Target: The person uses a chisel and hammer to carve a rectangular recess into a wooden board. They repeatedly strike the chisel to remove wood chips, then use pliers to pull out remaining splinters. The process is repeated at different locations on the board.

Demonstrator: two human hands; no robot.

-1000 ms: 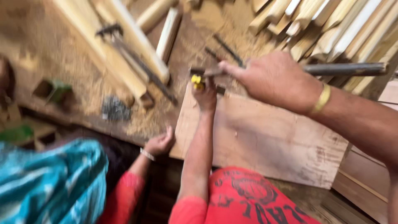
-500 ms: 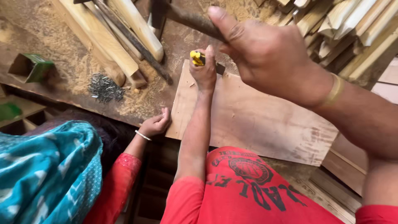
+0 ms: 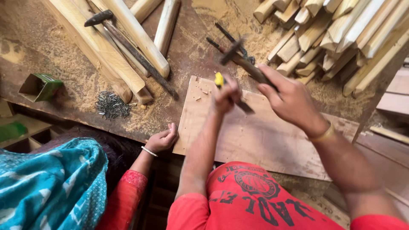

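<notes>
Soft, even daylight fills the scene, brightest on the sticks [image 3: 341,34] above the board [image 3: 264,136]. Shadows stay faint. The hammer [image 3: 238,53] just above the board smears with motion blur. No glare; edges bow slightly from the wide lens.

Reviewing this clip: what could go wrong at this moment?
The right hand swings a hammer close above the left hand, which pinches a yellow-handled chisel on the plywood board; a miss could strike fingers. A second person's hand grips the board's edge, within range of a slip.
</notes>
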